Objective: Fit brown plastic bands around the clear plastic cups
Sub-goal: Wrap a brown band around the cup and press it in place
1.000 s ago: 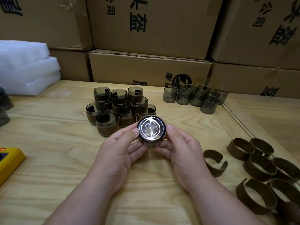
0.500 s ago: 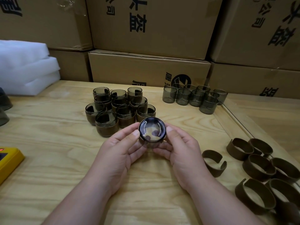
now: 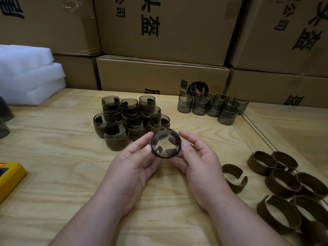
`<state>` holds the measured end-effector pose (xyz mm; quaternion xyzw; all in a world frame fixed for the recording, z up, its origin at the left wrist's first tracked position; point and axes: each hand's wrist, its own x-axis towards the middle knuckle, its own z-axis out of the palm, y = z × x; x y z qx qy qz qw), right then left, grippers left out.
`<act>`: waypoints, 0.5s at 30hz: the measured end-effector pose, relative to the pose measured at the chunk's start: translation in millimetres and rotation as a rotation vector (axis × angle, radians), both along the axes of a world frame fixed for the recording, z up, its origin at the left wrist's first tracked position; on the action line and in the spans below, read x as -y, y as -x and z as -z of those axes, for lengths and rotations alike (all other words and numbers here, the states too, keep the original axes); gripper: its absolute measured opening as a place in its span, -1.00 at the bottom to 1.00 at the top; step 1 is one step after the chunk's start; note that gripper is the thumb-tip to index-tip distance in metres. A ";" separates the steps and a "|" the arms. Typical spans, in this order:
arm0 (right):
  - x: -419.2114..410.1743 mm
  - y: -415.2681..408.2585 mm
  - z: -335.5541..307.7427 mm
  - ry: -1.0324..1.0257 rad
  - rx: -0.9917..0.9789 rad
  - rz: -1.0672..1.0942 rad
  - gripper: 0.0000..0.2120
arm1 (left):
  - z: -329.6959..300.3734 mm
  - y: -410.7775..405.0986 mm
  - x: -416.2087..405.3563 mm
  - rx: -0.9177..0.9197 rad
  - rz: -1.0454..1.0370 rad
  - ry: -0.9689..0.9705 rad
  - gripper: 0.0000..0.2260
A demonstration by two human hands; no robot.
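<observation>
Both my left hand (image 3: 131, 167) and right hand (image 3: 198, 162) had their fingers pinching the clear cup (image 3: 166, 146) just above the tabletop (image 3: 53, 174), right in front of the banded cups (image 3: 131, 119), loose brown bands (image 3: 284, 183) off right.

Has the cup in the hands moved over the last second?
No. The held cup stays just right of the nearest banded cup, same gap; only the glare on it has gone, hinting at a slight tilt.

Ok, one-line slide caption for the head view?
Both hands hold a clear cup between banded cups and loose brown bands.
</observation>
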<state>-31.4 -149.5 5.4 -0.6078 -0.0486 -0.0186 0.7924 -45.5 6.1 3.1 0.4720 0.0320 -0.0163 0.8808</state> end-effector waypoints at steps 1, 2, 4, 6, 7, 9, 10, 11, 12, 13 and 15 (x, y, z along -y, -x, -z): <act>-0.2 2.0 0.5 0.077 0.045 0.029 -0.73 | -1.0 0.2 0.7 -0.027 0.017 0.032 -0.66; -1.2 4.8 0.9 0.171 0.108 0.053 -0.69 | -2.1 0.9 1.2 -0.053 0.039 0.069 -0.64; -7.2 11.2 2.7 0.313 0.244 0.056 -0.63 | -4.5 2.5 0.9 -0.083 0.062 0.135 -0.59; -13.0 16.2 4.1 0.405 0.336 0.043 -0.63 | -6.2 3.1 -0.4 -0.083 0.034 0.174 -0.59; -14.4 17.4 3.7 0.439 0.364 0.032 -0.61 | -7.0 3.2 -0.3 -0.078 0.012 0.193 -0.59; -13.0 18.2 1.9 0.494 0.402 0.010 -0.56 | -7.6 3.5 0.8 -0.065 -0.018 0.186 -0.59; -11.9 18.1 0.8 0.517 0.411 -0.001 -0.54 | -7.0 3.5 1.2 -0.062 -0.028 0.156 -0.63; -11.4 18.4 0.1 0.533 0.409 -0.014 -0.51 | -6.5 3.7 1.6 -0.061 -0.037 0.123 -0.67; -11.6 18.9 -0.4 0.543 0.397 -0.027 -0.47 | -5.6 4.4 1.8 -0.060 -0.045 0.096 -0.70; -12.7 19.2 -0.4 0.544 0.384 -0.041 -0.45 | -5.3 5.0 2.0 -0.059 -0.050 0.076 -0.71; -15.2 18.9 0.8 0.521 0.370 -0.079 -0.44 | -5.3 5.3 2.3 -0.061 -0.058 0.052 -0.72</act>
